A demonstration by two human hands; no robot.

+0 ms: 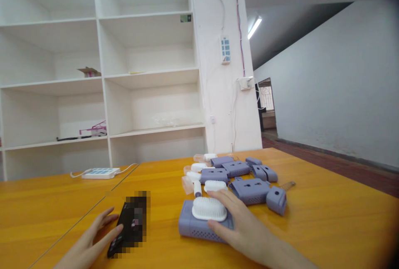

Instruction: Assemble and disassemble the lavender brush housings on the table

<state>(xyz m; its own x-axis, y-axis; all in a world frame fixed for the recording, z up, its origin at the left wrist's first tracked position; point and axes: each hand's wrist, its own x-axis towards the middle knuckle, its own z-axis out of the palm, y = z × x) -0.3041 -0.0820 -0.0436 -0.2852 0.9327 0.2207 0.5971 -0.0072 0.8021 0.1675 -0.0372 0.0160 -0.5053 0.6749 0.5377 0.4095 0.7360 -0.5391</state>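
Note:
My left hand [96, 233] is at the left edge of a black phone [124, 227], its thumb over the near side and its fingers along the edge. Part of the phone is blurred out by blocks. My right hand [240, 221] curves around a white-bristled brush [209, 209], thumb on the near side and fingers on the far side. That brush lies bristles up on a purple-grey plastic case [190, 221] with small holes in its side. Just behind the fingers is another white brush [215, 186].
Several purple-grey cases [251, 190] and caps [276, 200] lie beyond my right hand, with clear and white small parts [188, 183] beside them. A white power strip [101, 173] lies at the back left of the wooden table [165, 215]. White shelves [152, 132] stand behind it.

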